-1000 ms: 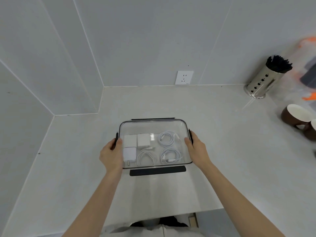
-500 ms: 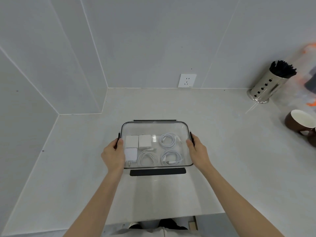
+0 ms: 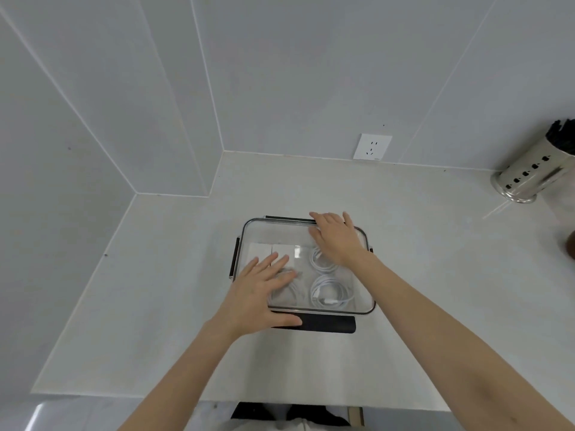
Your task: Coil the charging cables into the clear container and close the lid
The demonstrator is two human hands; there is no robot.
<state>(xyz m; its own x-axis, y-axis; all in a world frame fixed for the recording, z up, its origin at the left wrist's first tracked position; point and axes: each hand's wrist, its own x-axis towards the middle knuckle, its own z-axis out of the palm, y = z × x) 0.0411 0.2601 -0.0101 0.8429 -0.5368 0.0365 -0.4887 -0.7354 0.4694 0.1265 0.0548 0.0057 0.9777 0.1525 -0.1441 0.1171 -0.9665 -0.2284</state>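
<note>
The clear container (image 3: 367, 293) sits on the white counter with its transparent lid (image 3: 273, 231) on top. Inside lie coiled white cables (image 3: 329, 293) on the right and white charger blocks (image 3: 264, 250) on the left. Black latch flaps stick out: a front latch (image 3: 329, 324), a left latch (image 3: 234, 256) and a rear latch (image 3: 286, 218). My left hand (image 3: 261, 293) lies flat on the lid's near-left part, fingers spread, thumb by the front latch. My right hand (image 3: 337, 237) presses flat on the lid's far right, fingertips at the rear latch.
A steel utensil holder (image 3: 532, 175) with black sticks stands at the back right. A wall socket (image 3: 372, 147) is behind the container. A brown cup edge (image 3: 571, 244) shows at the far right. The counter's front edge (image 3: 280, 399) runs below my arms.
Both hands left the container's short sides and now lie flat on the lid, left near the front, right at the back. The camera has turned left and come closer.
</note>
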